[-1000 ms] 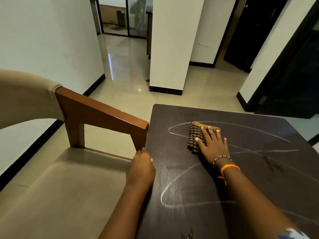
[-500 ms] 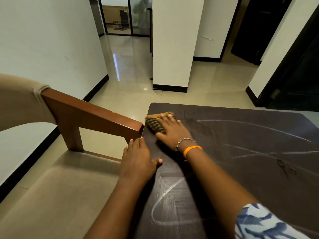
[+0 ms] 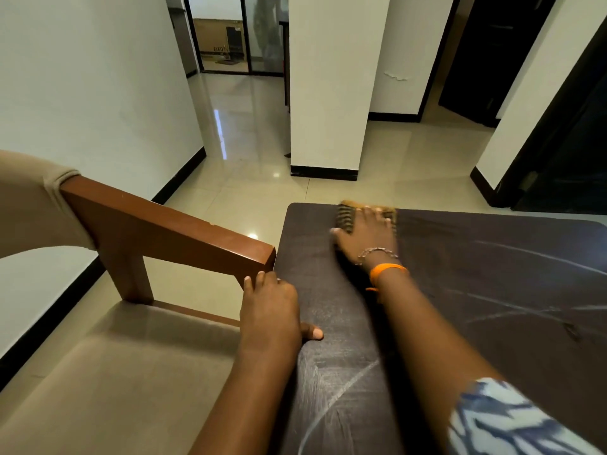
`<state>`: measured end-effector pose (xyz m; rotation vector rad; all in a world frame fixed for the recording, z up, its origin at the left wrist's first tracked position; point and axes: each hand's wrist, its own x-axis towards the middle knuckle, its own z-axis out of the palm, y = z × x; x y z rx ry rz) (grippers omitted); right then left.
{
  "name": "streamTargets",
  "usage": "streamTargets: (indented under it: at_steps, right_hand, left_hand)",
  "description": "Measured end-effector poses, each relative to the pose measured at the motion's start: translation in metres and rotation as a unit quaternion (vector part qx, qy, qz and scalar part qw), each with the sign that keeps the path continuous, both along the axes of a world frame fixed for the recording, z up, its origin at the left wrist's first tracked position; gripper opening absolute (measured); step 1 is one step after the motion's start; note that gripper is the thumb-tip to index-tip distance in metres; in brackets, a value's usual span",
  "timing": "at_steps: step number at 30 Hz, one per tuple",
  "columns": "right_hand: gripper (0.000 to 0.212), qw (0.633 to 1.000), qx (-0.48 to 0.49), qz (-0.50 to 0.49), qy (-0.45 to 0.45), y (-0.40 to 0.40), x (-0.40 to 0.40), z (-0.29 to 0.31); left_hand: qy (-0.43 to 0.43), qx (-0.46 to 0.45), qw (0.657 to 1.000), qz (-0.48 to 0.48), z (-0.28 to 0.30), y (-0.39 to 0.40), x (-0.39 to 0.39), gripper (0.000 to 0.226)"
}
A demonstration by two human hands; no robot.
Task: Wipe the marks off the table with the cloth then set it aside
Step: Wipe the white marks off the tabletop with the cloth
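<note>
A dark brown table (image 3: 492,274) carries white chalk marks (image 3: 532,256) on its right part and a curved line near the front edge. My right hand (image 3: 368,236) lies flat on a folded checked cloth (image 3: 346,216) at the table's far edge, left of the middle; the hand and cloth are motion-blurred. Only the cloth's far and left parts show past my fingers. My left hand (image 3: 271,310) rests on the table's left edge, thumb on top and fingers over the side.
A chair with a wooden armrest (image 3: 170,231) and beige seat (image 3: 115,372) stands close against the table's left side. Beyond the table lie a glossy tiled floor (image 3: 249,192), a white pillar (image 3: 331,93) and dark doorways on the right.
My right hand has slid the cloth from the far left corner toward the right along the far edge. The left hand has stayed on the table's left edge. The camera has tilted slightly.
</note>
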<state>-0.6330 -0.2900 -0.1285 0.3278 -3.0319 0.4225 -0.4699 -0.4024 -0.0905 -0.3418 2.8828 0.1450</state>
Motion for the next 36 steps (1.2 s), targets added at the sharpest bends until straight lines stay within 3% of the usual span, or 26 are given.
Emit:
streamTargets:
  at_steps: [4,8,10,13,16,24,31,34,36]
  right_hand:
    - [0.066,0.986,0.000,0.157,-0.050,-0.080,0.006,0.001]
    - [0.061,0.977,0.018,0.204,-0.060,-0.049,-0.014,0.005]
    - [0.058,0.988,-0.002,0.149,-0.036,-0.012,-0.031,0.006]
    - [0.052,1.000,-0.015,-0.011,-0.015,0.048,-0.052,0.003]
    - [0.058,0.991,0.006,-0.118,-0.063,0.068,-0.057,0.001]
    - [0.058,0.990,0.028,0.118,-0.075,-0.056,-0.028,0.002]
    - [0.060,0.964,0.040,0.249,-0.088,-0.032,0.050,0.006]
    - [0.061,0.965,0.048,0.244,-0.086,0.019,0.067,0.012]
    - [0.063,0.983,0.040,0.155,-0.085,0.066,0.063,0.013]
  left_hand:
    - [-0.003,-0.029,1.000,-0.010,0.000,0.001,-0.001,0.075]
    - [-0.004,-0.026,1.000,-0.003,0.001,0.000,0.001,0.083]
    - [0.002,-0.019,1.000,0.002,-0.001,-0.002,0.004,0.086]
    - [0.011,-0.012,1.000,0.010,-0.004,-0.005,0.006,0.089]
    - [0.011,-0.010,1.000,0.013,-0.007,-0.005,0.006,0.091]
    - [0.004,-0.016,1.000,0.011,-0.010,-0.005,0.004,0.096]
    - [0.038,0.048,0.997,0.047,-0.002,-0.001,0.015,0.091]
    - [0.062,0.087,0.992,0.066,-0.003,0.001,0.041,0.098]
    - [0.057,0.090,0.992,0.069,-0.005,-0.002,0.053,0.101]
